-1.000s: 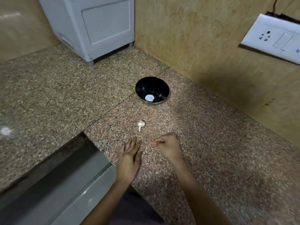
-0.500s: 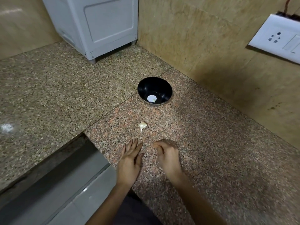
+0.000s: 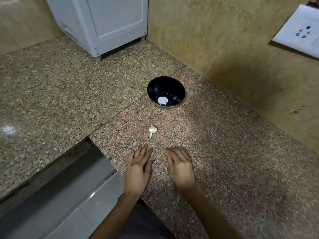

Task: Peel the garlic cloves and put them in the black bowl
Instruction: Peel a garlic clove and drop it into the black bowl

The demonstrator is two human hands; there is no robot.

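- A person's left hand (image 3: 138, 168) is resting palm down on the speckled granite tabletop (image 3: 224, 152), with its fingers straight and close together, holding nothing.
- The right hand (image 3: 180, 168) is lying just beside it at 3 o'clock, palm down, with its fingers loosely bent, also holding nothing.
- A small unpeeled garlic clove (image 3: 152, 129) is lying on the tabletop at 12 o'clock from the hands, near the fingertips but not touching them, with its thin stem pointing back toward the person.
- The black bowl (image 3: 179, 94) is sitting upright farther out, at about 1 o'clock from the garlic clove and well apart from it.
- A white piece (image 3: 162, 100) is lying in the bottom of the bowl; what it is cannot be told.
- A white appliance (image 3: 112, 23) is standing in the corner at 11 o'clock.
- A white socket plate (image 3: 300, 33) is hanging on the tan wall (image 3: 207, 40) at 2 o'clock.
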